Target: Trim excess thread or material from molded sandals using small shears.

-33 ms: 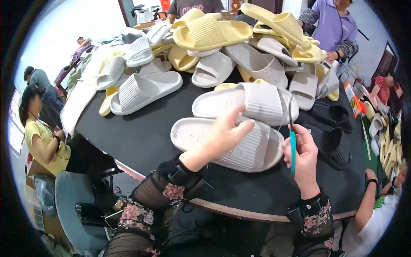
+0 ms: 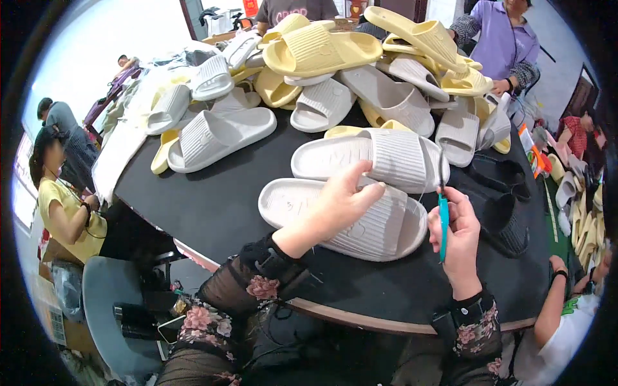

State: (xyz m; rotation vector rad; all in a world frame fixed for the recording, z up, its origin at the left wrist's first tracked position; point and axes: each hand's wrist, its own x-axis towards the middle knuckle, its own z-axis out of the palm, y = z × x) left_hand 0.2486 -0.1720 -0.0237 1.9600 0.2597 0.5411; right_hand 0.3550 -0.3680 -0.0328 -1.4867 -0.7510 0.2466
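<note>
Two pale grey ribbed slide slippers lie side by side on the black table, toes to the right. My left hand (image 2: 335,209) reaches over the near slipper (image 2: 386,235), thumb and forefinger apart; its other fingers are hidden. In my right hand (image 2: 460,235) is a pair of scissors (image 2: 443,222) with teal handles. Their dark blades point away from me, beside the toe end of the far slipper (image 2: 399,157). A thin thread seems to hang near the toes, too fine to follow.
Grey and yellow slippers (image 2: 322,51) are heaped at the back of the table (image 2: 225,209). A black pair (image 2: 505,219) sits right of my right hand. A person in purple (image 2: 502,38) stands at the back right; another in yellow (image 2: 67,212) is at the left, by a grey chair (image 2: 109,315).
The view has shifted very slightly. Both hands, the scissors and the slippers keep nearly the same places.
</note>
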